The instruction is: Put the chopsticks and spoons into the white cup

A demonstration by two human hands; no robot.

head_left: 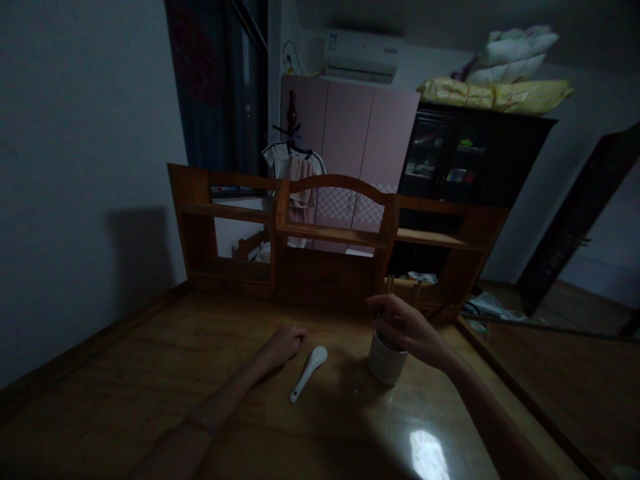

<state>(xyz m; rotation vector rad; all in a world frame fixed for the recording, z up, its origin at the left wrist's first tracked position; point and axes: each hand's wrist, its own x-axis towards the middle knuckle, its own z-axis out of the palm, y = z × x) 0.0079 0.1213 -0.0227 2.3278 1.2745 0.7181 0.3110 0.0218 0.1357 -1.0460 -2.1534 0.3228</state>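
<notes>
Your right hand [411, 328] over white cup [387, 363], fingers bent down at its mouth; you can't tell from this view whether they grip anything. Thin sticks [391, 287] poke up just behind those fingers. Cup upright on table [125, 360], right of spoon [311, 370]. Your left hand [283, 346] low at table, just left of spoon, fingers curled in; can't tell if they hold anything. White spoon lies on table between your hands, handle toward you, bowl toward shelf [330, 233].
</notes>
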